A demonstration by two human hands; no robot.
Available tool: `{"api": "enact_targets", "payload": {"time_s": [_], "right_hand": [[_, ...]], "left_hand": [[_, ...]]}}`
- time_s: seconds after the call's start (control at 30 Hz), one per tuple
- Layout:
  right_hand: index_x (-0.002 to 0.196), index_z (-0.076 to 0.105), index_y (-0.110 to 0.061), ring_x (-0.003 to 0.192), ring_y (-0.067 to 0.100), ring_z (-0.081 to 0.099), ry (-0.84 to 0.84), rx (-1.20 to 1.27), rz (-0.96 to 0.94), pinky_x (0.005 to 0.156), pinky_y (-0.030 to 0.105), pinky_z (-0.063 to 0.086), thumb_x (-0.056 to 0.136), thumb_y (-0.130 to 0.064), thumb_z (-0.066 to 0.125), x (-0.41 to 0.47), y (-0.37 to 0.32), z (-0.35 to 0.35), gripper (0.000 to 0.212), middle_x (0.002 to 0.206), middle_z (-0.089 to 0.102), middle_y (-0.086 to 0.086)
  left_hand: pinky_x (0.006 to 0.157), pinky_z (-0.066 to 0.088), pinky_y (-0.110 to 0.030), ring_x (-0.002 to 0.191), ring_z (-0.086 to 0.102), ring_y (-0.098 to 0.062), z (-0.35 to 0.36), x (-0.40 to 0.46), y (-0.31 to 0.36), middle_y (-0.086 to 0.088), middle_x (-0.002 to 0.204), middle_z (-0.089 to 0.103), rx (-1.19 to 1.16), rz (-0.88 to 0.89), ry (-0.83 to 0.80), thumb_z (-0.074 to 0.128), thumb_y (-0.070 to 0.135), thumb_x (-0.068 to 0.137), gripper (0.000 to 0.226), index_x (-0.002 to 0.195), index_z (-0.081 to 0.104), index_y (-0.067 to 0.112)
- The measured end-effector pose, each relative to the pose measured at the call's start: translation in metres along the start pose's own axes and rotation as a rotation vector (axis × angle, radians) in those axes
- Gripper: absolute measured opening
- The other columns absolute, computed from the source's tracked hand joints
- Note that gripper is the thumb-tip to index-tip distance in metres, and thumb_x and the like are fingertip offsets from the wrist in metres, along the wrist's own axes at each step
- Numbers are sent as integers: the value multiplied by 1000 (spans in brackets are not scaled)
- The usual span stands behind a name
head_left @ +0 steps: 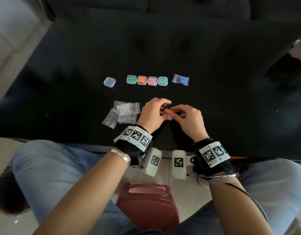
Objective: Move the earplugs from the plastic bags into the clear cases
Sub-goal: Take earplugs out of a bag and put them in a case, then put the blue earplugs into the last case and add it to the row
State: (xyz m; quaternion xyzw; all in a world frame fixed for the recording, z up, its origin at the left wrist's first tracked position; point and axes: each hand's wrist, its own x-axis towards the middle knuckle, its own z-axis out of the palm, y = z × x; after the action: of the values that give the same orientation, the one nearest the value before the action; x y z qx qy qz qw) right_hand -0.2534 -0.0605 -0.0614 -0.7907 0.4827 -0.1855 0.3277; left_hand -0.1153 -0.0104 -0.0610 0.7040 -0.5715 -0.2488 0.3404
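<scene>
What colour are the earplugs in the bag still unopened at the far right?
Blue. The earplugs show through the clear bag, seen in the head view.

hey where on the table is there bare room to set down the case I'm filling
Bare black table lies right of your right hand, below the blue earplug bag. Crowded: the empty bags beside your left hand.

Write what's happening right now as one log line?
left hand: holds clear case | right hand: pinches orange earplug | filled cases: four | blue earplug bag: unopened
</scene>
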Motion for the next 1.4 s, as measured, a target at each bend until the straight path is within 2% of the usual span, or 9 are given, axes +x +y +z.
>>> {"api": "enact_targets", "payload": {"time_s": [0.17,0.3,0.53,0.77,0.93,1.07,1.17,1.27,1.4], "right_hand": [[112,64,-18,82,7,55,-95,-28,-11,66,11,40,85,-28,66,4,0,-4,29,108,64,-1],[116,60,-18,87,11,57,-147,-92,-41,78,25,48,78,-25,73,7,-1,-4,41,110,61,1],[113,64,-21,106,21,57,-46,-219,45,87,33,48,81,-32,71,69,-3,-17,35,117,57,7],[122,60,-27,123,30,42,2,-308,138,89,33,43,84,-26,68,119,-7,-18,38,128,45,12],[127,56,-28,125,30,40,-29,-313,109,92,32,41,84,-27,67,122,-12,-14,44,132,43,12],[139,41,-26,124,31,40,-4,-248,73,93,32,39,85,-24,65,113,-17,-16,59,132,44,14],[135,47,-20,121,29,45,33,-222,1,89,30,40,88,-22,59,105,-32,-13,48,128,50,13],[120,60,-16,111,22,53,-50,-215,-149,82,25,40,89,-18,57,100,-62,-2,31,118,59,8],[110,66,-17,103,17,58,-188,-187,-241,84,30,46,88,-16,56,106,-108,26,24,108,64,2]], "left_hand": [[83,54,-30,91,65,-14,0,-1,-4,-5,108,63,15,-49,-18,74,20,78,33,110,66,14],[85,53,-28,93,64,-14,-1,1,-5,-5,110,63,27,-62,-4,69,17,82,30,111,65,15],[107,31,-39,119,52,-19,-22,41,-16,0,123,62,312,46,222,58,19,87,28,115,64,20],[117,9,-52,145,13,-20,-24,72,-20,4,155,24,506,-45,-83,46,28,95,47,141,36,26],[117,9,-50,145,14,-20,-20,76,-22,3,154,28,505,-52,-109,47,29,94,50,142,34,24],[117,15,-39,143,22,-21,-27,73,-19,-2,151,34,393,9,-6,50,23,93,46,138,42,18],[107,30,-28,131,41,-19,-50,61,-13,-4,138,50,203,-1,130,53,19,92,39,131,51,17],[95,45,-26,110,58,-14,-89,45,-22,-2,118,64,32,-72,238,56,12,90,32,121,59,16],[95,46,-29,107,61,-17,-134,34,-63,-5,118,64,136,-260,309,62,9,84,36,120,59,15]]}}
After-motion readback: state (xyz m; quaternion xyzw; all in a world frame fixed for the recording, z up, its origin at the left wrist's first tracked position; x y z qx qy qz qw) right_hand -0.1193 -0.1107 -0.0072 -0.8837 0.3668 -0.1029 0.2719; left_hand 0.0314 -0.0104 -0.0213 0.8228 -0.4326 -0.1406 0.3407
